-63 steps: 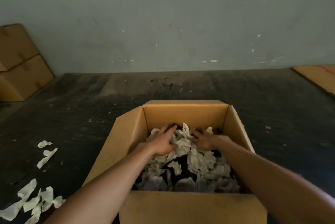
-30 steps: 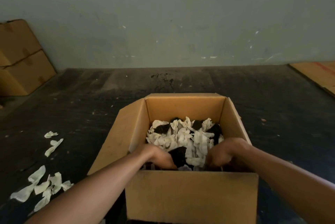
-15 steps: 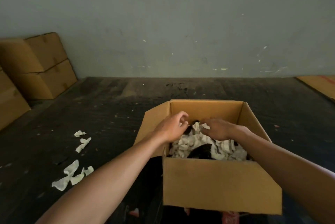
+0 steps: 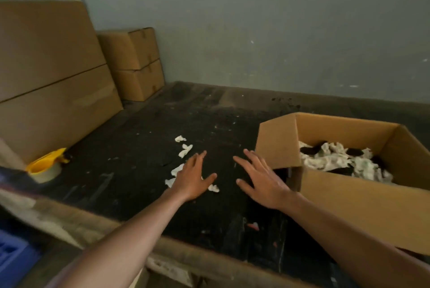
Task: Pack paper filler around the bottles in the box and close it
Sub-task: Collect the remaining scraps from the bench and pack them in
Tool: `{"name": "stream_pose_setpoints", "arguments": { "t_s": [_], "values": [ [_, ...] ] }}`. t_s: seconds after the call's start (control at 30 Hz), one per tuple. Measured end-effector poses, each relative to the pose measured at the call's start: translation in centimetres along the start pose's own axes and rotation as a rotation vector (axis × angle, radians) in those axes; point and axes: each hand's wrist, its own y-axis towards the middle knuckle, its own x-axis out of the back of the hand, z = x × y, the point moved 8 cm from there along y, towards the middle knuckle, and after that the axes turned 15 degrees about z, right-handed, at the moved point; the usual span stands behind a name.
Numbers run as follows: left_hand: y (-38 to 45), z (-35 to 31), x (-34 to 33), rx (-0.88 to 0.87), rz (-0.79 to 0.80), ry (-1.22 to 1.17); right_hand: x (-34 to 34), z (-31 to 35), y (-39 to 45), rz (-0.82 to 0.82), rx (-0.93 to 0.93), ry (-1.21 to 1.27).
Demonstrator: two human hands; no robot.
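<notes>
We saw left hand (image 4: 192,179) and right hand (image 4: 263,184) over dark tabletop (image 4: 139,171), fingers spread wide, holding nothing. Loose paper scraps (image 4: 185,150) under left hand. Open box (image 4: 349,192) sat right, paper filler (image 4: 335,159) inside around dark bottles (image 4: 313,149).

The open tan cardboard box (image 4: 363,197) holds white crumpled paper filler (image 4: 330,159) over dark bottles (image 4: 313,149); the worktop (image 4: 144,171) is black, the tape dispenser (image 4: 46,163) yellow.

Dim, flat light, no glare; soft shadows on dark tabletop (image 4: 144,171). Motion blur bottom-left, wide-angle bend at edges.
</notes>
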Motion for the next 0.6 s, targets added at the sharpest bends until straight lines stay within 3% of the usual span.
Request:
{"name": "stream_pose_setpoints", "arguments": {
  "t_s": [0.1, 0.3, 0.6],
  "values": [
    [-3.0, 6.6, -2.7, 0.121, 0.069, -0.019, -6.0, 2.1, 0.8, 0.136, -0.017, 0.002],
    [-5.2, 14.2, -8.5, 0.304, 0.205, -0.071, -14.7, 0.6, 1.4, 0.399, -0.246, 0.054],
    [-1.9, 19.2, -8.6, 0.28, 0.137, 0.066, -18.4, 0.4, 8.4, 0.396, -0.306, 0.063]
  ]
}}
